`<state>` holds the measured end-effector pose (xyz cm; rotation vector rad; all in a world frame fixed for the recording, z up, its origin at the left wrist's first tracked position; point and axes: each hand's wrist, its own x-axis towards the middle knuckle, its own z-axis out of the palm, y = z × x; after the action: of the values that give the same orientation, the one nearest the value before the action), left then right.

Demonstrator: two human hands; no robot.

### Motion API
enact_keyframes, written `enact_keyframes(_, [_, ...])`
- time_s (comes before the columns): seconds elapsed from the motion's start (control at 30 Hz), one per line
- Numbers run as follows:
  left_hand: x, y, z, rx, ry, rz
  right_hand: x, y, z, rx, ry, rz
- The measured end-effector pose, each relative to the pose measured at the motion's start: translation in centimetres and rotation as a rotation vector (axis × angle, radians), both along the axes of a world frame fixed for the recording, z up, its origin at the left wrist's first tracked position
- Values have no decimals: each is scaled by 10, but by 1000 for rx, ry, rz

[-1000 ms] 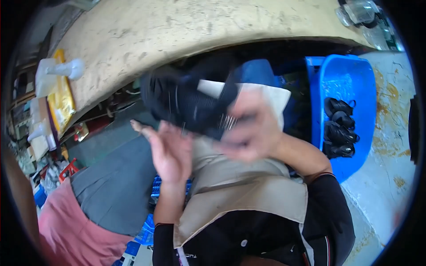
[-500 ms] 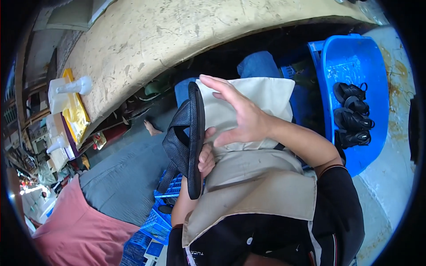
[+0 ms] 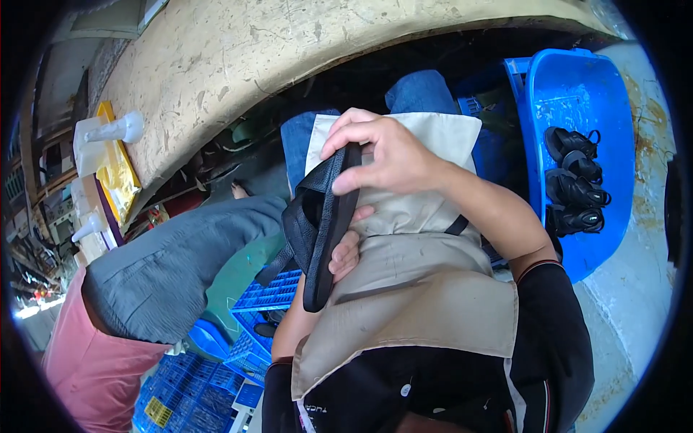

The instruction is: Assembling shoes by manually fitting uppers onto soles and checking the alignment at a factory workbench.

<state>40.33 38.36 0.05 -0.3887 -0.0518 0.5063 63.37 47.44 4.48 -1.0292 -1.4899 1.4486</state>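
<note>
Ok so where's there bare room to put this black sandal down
The upper half of the blue tub is bare; three black sandals crowd its lower half. The worn tabletop is free beyond the white bottle. The apron lap is tight, both hands clamp the sandal.

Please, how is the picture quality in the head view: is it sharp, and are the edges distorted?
Head view: the black sandal and both hands, right hand and left hand, are sharp; fisheye bends the worn table edge; a dark ring frames it; daylight glares lower left.
</note>
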Motion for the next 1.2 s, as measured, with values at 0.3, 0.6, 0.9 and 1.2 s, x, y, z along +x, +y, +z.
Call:
enact_keyframes(0.3, [-47,-27,5,65,-51,-28,-32,-3,-7,-190,134,169])
enact_keyframes(0.6, [-249,-265,-15,-254,1574,260,-76,-19,-22,-443,86,253])
enact_keyframes(0.9, [-269,-386,1,-482,3076,-230,-41,-31,-85,-549,129,113])
enact_keyframes(1.2, [-104,-65,67,979,2481,146,-7,-40,-21,-80,-79,-31])
